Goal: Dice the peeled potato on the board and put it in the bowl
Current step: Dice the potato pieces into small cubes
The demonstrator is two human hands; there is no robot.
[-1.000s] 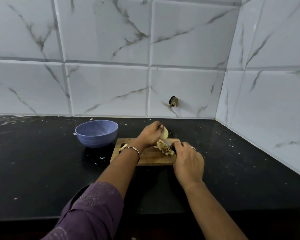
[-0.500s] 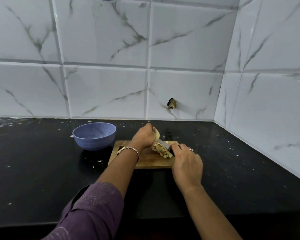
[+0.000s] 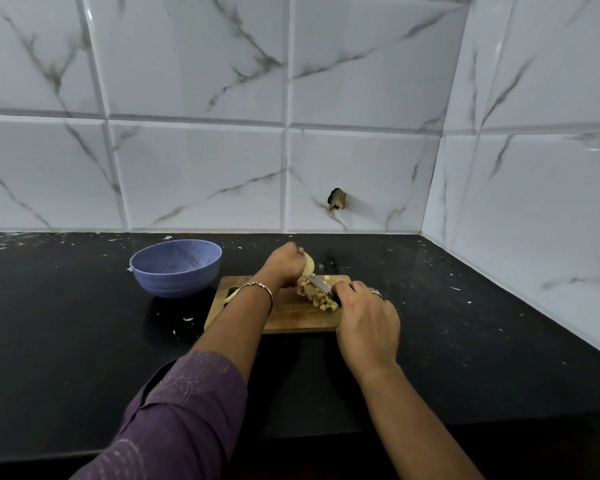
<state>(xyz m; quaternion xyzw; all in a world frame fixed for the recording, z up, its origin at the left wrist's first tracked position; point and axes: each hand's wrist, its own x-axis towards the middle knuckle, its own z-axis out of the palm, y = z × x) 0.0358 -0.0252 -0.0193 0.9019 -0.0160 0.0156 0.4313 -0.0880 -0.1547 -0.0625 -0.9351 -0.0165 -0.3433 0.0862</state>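
On the wooden cutting board (image 3: 291, 318) my left hand (image 3: 283, 268) grips the uncut end of the peeled potato (image 3: 309, 264) at the board's far edge. A pile of diced potato pieces (image 3: 317, 296) lies just in front of it. My right hand (image 3: 366, 322) holds the knife handle, and the knife blade (image 3: 318, 285) rests across the potato between the whole part and the dice. The blue bowl (image 3: 175, 266) stands to the left of the board; nothing shows inside it.
A strip of potato peel (image 3: 231, 294) lies at the board's left end. The black counter (image 3: 84, 341) carries scattered white flecks. Tiled walls close the back and right, with a small broken hole (image 3: 336, 199) in the back wall.
The knife has worked further along the potato and the diced pile has grown toward me. My left hand has stayed on the potato's far end.
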